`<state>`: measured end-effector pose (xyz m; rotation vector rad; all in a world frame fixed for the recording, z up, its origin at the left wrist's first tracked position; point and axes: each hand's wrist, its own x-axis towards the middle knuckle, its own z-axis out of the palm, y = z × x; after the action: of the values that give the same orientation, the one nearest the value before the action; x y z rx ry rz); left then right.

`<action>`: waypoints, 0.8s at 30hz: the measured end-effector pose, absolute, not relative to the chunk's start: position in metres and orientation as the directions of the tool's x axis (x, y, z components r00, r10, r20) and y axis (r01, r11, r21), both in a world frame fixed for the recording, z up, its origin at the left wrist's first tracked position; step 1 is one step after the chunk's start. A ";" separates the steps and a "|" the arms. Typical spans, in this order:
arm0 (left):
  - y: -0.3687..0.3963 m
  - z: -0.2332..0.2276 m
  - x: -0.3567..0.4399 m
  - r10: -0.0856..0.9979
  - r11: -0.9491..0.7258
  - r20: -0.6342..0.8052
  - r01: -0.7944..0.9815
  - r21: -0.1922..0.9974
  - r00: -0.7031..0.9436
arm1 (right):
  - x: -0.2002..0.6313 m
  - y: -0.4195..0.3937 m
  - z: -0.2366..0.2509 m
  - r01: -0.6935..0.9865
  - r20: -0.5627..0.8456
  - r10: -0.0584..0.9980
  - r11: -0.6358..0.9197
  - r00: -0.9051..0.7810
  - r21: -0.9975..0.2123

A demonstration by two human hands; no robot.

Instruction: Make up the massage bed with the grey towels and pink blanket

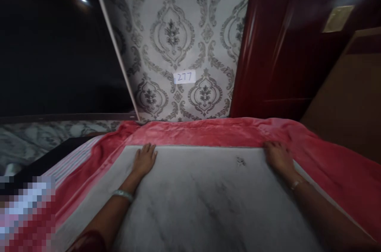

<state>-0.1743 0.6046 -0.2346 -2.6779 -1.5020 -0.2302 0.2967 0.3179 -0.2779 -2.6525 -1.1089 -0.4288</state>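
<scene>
Resting palm down, your left hand (145,159) lies on the far edge of the pale grey sheet (193,200), near its far left corner, with the fingers laid out forward and grasping nothing. Your right hand (279,158) is at the far right corner, fingers reaching over the edge; they are blurred, so you cannot tell whether they pinch it. The sheet lies spread in front of you between both arms, marked with dark streaks and a small dark print (241,161) near your right hand. Beneath it is a pinkish-red blanket (196,133), showing beyond the far edge and along both sides. You wear a bracelet (123,195) on your left wrist. Ahead, a label (184,77) reading 277 is on the patterned wallpaper (172,33), between a dark screen (59,53) and a dark red panel (274,65).
</scene>
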 end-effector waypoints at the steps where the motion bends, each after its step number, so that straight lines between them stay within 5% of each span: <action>1: 0.607 -0.231 -0.175 0.842 -0.528 0.156 0.849 0.037 0.517 | 0.288 0.322 -0.280 0.754 0.345 0.691 -0.651 0.635 -0.085; 5: 0.625 -0.217 -0.180 0.832 -0.549 0.136 0.833 0.071 0.537 | 0.256 0.331 -0.299 0.823 0.299 0.778 -0.565 0.552 -0.049; 17: 0.654 -0.230 -0.165 0.852 -0.518 0.181 0.841 0.156 0.491 | 0.249 0.327 -0.312 0.815 0.389 0.738 -0.576 0.551 -0.061; 24: 0.655 -0.234 -0.173 0.833 -0.547 0.151 0.833 0.085 0.532 | 0.265 0.323 -0.329 0.842 0.391 0.755 -0.527 0.526 -0.116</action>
<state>-0.1726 0.6552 -0.2342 -2.7513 -1.4967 -0.2728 0.2652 0.3234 -0.3285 -2.4778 -1.3342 -0.4257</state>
